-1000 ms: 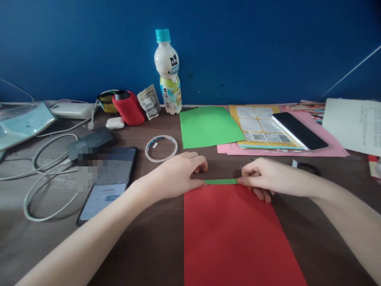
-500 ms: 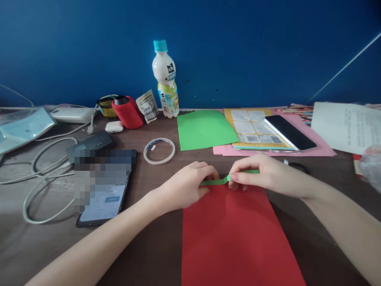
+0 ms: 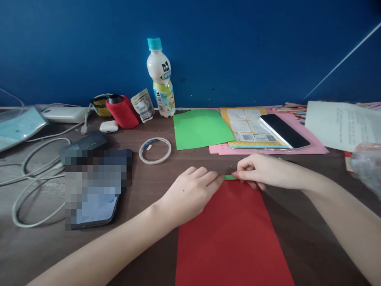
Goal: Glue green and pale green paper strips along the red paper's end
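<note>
A red paper sheet (image 3: 232, 238) lies on the brown table in front of me. A narrow green paper strip (image 3: 228, 177) sits along its far edge, mostly hidden by my fingers. My left hand (image 3: 192, 192) rests on the sheet's far left corner, fingers stretched flat over the strip's left end. My right hand (image 3: 257, 171) is closed in a pinch on the strip's right end, pressing it at the sheet's far edge.
A tape roll (image 3: 155, 150), a green sheet (image 3: 201, 129) and a pink sheet (image 3: 268, 149) with a sticker pack and a phone (image 3: 284, 130) lie beyond. At left are a phone (image 3: 95, 198), cables (image 3: 35, 174), a bottle (image 3: 160, 79) and a red cup (image 3: 122, 111).
The green strip was lifted and bent between both hands half a second ago; now it lies flat at the red sheet's far edge, with my hands closer together over it.
</note>
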### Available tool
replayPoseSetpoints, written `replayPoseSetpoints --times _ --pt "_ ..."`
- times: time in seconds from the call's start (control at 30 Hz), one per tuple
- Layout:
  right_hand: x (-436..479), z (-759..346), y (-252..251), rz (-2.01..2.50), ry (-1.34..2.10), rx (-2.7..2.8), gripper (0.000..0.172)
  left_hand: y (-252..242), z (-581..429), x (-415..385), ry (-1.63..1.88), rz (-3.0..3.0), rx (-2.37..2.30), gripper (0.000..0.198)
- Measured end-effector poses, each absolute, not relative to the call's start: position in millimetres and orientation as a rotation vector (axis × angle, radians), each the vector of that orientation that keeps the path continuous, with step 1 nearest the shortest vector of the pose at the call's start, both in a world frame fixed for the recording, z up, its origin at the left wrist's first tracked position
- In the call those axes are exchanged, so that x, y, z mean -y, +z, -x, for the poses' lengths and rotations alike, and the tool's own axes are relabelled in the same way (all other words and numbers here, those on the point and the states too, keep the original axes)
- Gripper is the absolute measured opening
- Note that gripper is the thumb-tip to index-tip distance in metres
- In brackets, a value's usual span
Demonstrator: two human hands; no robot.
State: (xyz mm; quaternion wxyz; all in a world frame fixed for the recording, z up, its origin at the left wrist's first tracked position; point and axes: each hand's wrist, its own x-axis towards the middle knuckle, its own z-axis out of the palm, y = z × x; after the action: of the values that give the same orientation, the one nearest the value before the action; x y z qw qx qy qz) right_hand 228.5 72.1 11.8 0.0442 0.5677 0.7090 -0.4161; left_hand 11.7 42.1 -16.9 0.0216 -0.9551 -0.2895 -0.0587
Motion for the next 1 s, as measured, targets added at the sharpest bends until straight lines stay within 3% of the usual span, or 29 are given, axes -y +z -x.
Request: replayPoseSetpoints --times 0.37,1.0 --pt "-74.0 -233.7 14.7 -1.648 -1.284 -2.125 0.032 -26.9 -8.5 -34.2 -0.285 2.721 0.865 0.022" --pt "-72.6 -237.3 6.8 -1.724 -1.151 -2.128 0.032 -26.0 -11.7 -31.3 -0.143 2.746 0.975 0.04"
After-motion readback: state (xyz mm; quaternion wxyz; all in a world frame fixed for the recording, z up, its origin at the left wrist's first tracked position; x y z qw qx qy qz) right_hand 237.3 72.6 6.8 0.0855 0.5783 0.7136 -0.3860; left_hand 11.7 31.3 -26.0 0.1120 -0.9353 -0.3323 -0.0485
